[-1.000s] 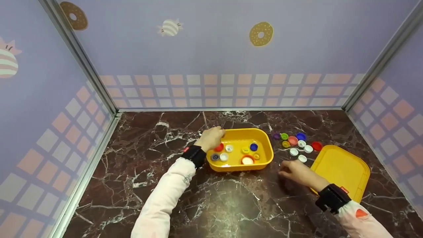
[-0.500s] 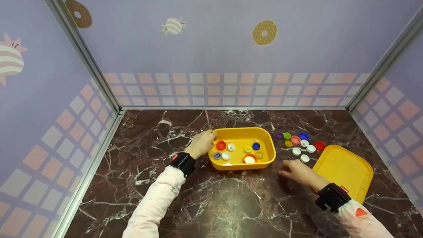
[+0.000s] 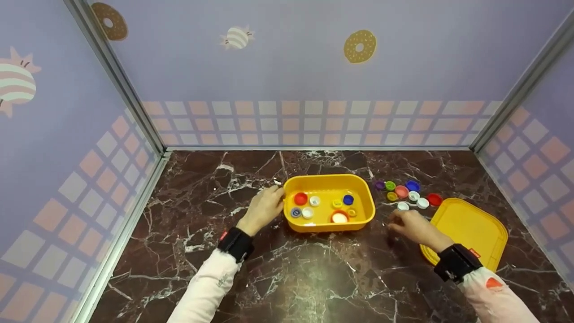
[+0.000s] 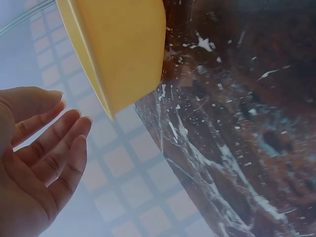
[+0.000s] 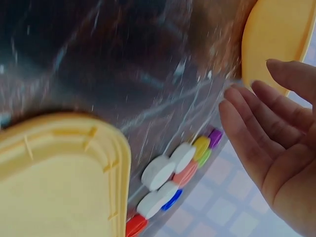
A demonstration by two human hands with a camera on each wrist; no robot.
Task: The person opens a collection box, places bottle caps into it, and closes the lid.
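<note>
A yellow plastic box (image 3: pixel 329 226) stands on the table, with several bottle caps inside, among them a red cap (image 3: pixel 301 198), a blue cap (image 3: pixel 348 199) and a white cap (image 3: pixel 307 212). Just outside its left end is my left hand (image 3: pixel 262 208); the left wrist view shows loosely bent fingers, apart from the box wall (image 4: pixel 123 44), holding nothing. My right hand (image 3: pixel 415 229) hovers between the box and a yellow lid (image 3: pixel 471 233), its fingers loosely bent with nothing in them. Close beyond it lie loose caps, including a white cap (image 5: pixel 158 173) and a purple cap (image 5: pixel 215 138).
The loose caps form a cluster right of the box; a red cap (image 3: pixel 434 199) lies near the lid's corner. Patterned panels (image 3: pixel 314 121) wall in the dark marbled table (image 3: pixel 215 188) at the back and both sides.
My left hand has drawn back leftward from over the box's left rim to just outside it. My right hand has shifted slightly forward and right, now covering the nearest white cap in the head view.
</note>
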